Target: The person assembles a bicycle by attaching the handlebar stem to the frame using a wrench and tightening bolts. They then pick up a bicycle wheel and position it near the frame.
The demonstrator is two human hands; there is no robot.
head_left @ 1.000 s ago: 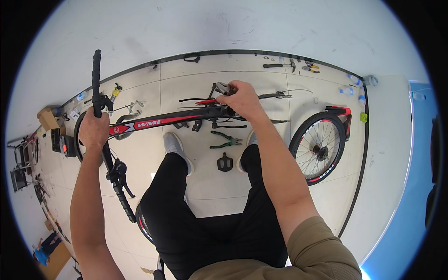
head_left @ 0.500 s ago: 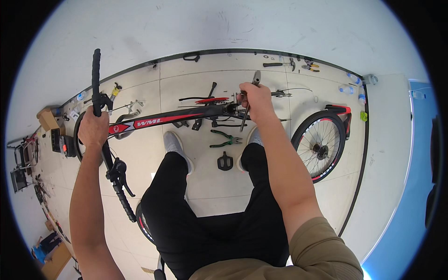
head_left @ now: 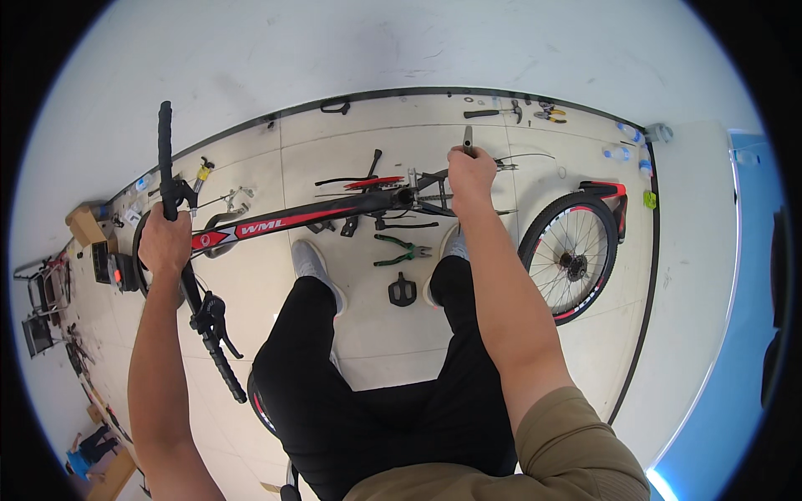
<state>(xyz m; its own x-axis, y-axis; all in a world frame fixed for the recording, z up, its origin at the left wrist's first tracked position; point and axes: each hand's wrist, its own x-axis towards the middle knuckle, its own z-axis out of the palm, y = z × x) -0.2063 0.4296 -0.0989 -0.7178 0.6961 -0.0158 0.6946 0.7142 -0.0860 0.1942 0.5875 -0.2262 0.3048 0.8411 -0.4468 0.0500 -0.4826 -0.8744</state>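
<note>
I stand over a black and red bicycle frame (head_left: 276, 221) that lies across the tiled floor. My left hand (head_left: 164, 242) grips the black handlebar (head_left: 170, 194) near its middle, with a brake lever (head_left: 215, 321) hanging below. My right hand (head_left: 470, 171) is closed around a short grey post-like part (head_left: 468, 140) at the frame's rear end; what the part is cannot be made out. A red and black saddle (head_left: 368, 181) sits close to that hand.
A loose wheel (head_left: 570, 255) with a red and black tyre lies at the right. Green-handled pliers (head_left: 401, 249) and a black pedal (head_left: 402, 290) rest between my feet. A hammer (head_left: 494, 111) and small tools lie by the far wall. Boxes (head_left: 85, 221) stand at the left.
My right hand has moved right along the frame's rear and now holds the grey part upright. My left hand has stayed on the handlebar.
</note>
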